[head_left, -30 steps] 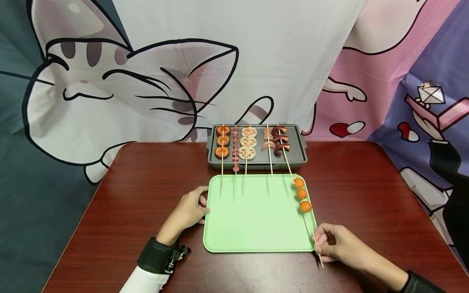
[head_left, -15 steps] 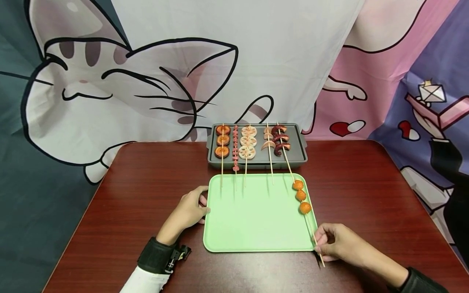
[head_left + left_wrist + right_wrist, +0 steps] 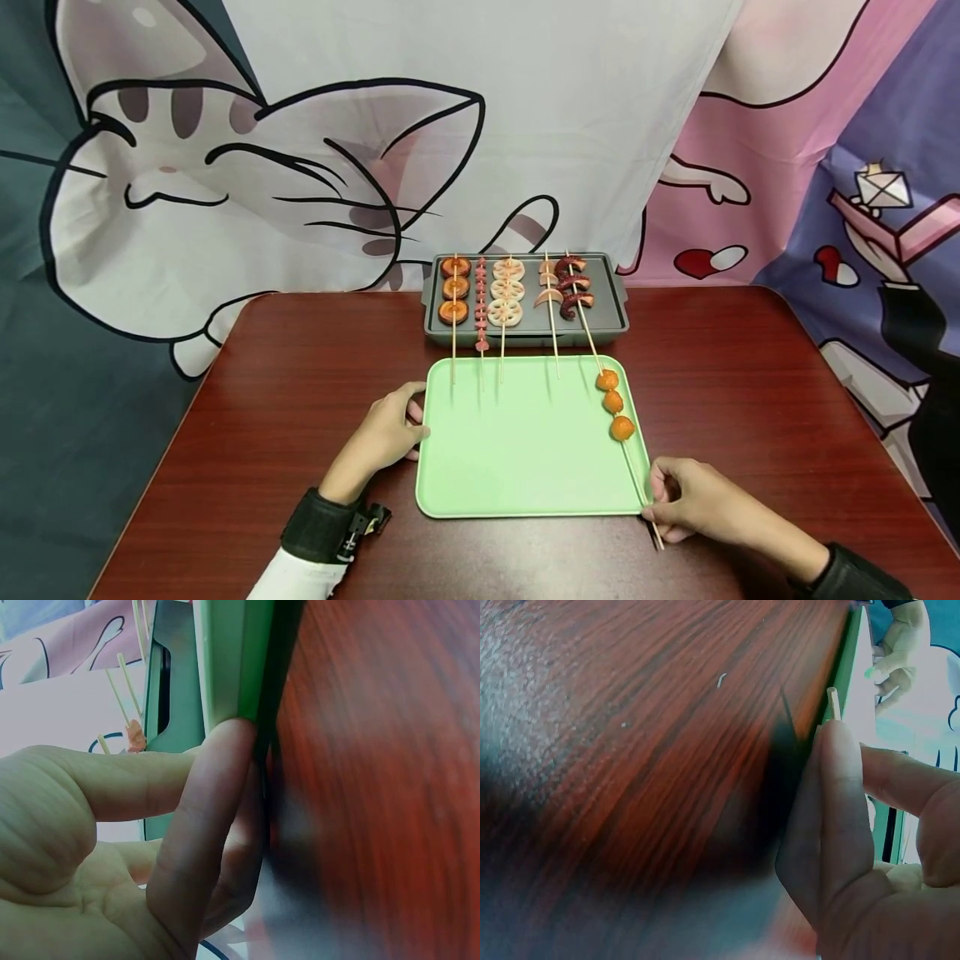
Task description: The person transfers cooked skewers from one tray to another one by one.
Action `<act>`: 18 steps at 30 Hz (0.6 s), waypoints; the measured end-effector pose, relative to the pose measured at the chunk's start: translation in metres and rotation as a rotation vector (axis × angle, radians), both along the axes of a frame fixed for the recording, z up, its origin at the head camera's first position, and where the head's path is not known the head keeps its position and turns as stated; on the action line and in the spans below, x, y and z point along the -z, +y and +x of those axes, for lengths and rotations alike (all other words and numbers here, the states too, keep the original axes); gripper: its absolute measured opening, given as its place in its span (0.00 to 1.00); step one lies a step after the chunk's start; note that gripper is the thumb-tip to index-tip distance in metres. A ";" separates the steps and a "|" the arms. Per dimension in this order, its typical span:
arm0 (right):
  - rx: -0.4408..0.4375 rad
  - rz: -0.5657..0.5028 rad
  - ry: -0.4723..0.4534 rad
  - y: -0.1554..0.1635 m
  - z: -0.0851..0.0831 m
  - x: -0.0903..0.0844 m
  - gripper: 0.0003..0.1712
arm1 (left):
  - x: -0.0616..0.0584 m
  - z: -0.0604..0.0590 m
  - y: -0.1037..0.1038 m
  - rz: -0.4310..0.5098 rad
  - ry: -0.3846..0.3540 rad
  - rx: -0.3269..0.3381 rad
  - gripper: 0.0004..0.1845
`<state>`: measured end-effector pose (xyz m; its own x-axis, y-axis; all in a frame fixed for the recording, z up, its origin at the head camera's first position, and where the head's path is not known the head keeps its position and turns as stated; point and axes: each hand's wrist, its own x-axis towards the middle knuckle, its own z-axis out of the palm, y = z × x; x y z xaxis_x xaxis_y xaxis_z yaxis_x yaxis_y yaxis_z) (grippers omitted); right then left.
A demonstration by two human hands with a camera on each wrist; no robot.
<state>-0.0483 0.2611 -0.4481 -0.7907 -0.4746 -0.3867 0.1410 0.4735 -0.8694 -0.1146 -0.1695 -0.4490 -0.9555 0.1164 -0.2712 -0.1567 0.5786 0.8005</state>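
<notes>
**Pinching a skewer at the tray's corner**

Pinching the stick's lower end, the right hand [image 3: 693, 500] holds the ball skewer [image 3: 617, 417] along the green tray's [image 3: 517, 450] 3 o'clock edge. The left hand [image 3: 386, 433] grips the tray's 9 o'clock rim, fingers curled under. At 12 o'clock, a grey pan [image 3: 611, 312] carries five more skewers whose sticks overhang the tray. The wrist views blur the worktop [image 3: 750, 375].
</notes>
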 end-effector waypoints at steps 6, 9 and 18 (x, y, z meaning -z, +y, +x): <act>-0.012 0.017 -0.013 -0.001 -0.001 0.000 0.17 | 0.001 0.000 -0.001 0.008 -0.001 0.005 0.35; -0.021 0.008 -0.021 -0.001 -0.001 -0.001 0.17 | 0.001 0.000 -0.001 0.011 0.000 0.007 0.35; -0.052 -0.002 -0.033 0.002 -0.003 -0.001 0.16 | 0.001 0.000 -0.001 0.007 0.001 0.010 0.35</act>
